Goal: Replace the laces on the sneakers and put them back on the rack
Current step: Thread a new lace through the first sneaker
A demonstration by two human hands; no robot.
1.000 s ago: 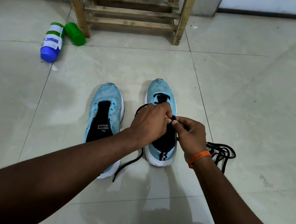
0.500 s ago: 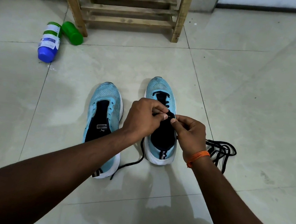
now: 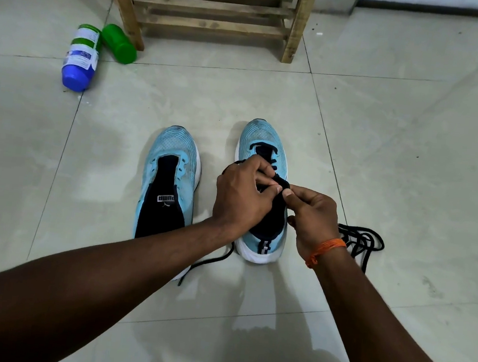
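Head view: lacing the blue sneaker.
My left hand and right hand pinch the black lace, thumbs close together; I should keep tension even and thread onward just ahead of them.

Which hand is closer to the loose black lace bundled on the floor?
Right. The right hand sits just left of the lace bundle; the left hand is farther left, over the sneaker being laced.

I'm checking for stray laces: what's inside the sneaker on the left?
Inside the sneaker only its dark insole with a white logo shows. The left forearm covers the heel end, so that part cannot be seen.
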